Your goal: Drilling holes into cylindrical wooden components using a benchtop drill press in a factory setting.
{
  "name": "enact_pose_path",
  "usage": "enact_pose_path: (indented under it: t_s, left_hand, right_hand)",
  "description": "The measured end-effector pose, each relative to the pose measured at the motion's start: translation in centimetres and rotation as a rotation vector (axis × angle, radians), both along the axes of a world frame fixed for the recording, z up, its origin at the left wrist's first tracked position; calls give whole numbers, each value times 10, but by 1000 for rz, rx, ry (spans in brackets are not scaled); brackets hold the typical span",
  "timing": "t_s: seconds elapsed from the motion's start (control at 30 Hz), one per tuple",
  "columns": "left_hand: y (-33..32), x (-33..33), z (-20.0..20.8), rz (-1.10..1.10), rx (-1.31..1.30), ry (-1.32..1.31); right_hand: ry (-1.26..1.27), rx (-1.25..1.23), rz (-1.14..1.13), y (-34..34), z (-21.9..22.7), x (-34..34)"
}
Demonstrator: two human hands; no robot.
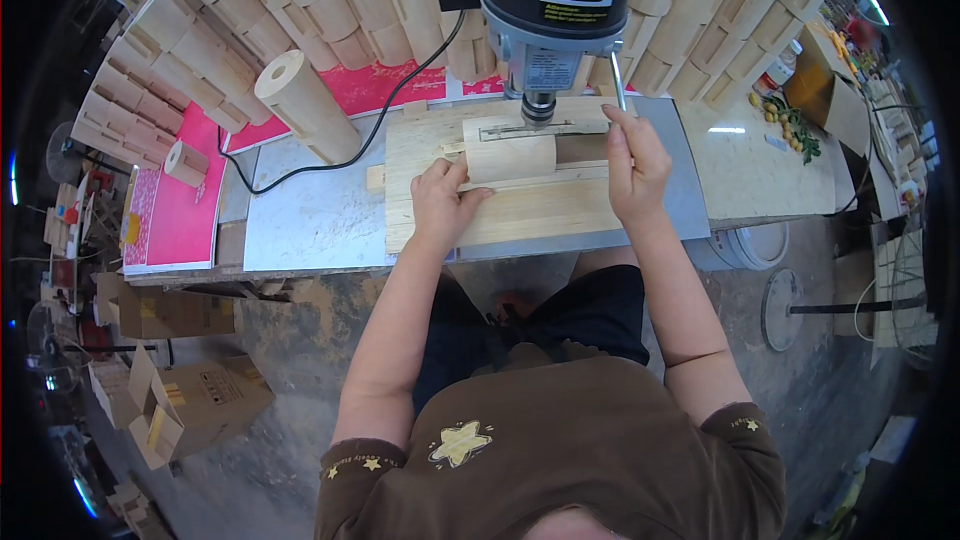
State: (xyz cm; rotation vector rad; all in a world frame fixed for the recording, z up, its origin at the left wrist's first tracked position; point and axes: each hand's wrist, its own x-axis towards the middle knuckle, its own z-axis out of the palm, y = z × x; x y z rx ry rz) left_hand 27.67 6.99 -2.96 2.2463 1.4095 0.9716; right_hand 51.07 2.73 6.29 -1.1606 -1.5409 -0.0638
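Observation:
Under the drill press (556, 0) a pale wooden cylinder (510, 158) lies on its side in a wooden jig (540, 212). A dark-edged slot runs along the top of the cylinder, directly beneath the drill chuck (538, 108). My left hand (445, 202) grips the cylinder's left end, thumb lying along the jig's near side. The fingers of my right hand (638, 162) are closed round the lower end of the press's metal feed lever (617, 78). Whether the bit touches the wood cannot be made out.
Stacked slotted wooden cylinders (300, 0) wall the back of the bench. A tall cylinder (310, 108) and a short one (186, 162) stand at the left. The black power cable (375, 125) loops across the bench. Cardboard boxes (200, 405) sit on the floor, a white bucket (745, 245) under the right edge.

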Motion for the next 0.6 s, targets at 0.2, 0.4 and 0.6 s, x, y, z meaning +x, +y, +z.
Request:
enact_pose_path:
  t_s: [0.2, 0.4, 0.6]
  left_hand:
    - [0, 1, 5, 10, 133, -36]
    - [-7, 4, 9, 63, 26, 45]
    - [-6, 34, -4, 40, 116, 104]
  right_hand:
    - [-26, 104, 17, 9, -8, -2]
    - [-112, 113, -97, 10, 89, 4]
    - [-238, -191, -268, 94, 161, 17]
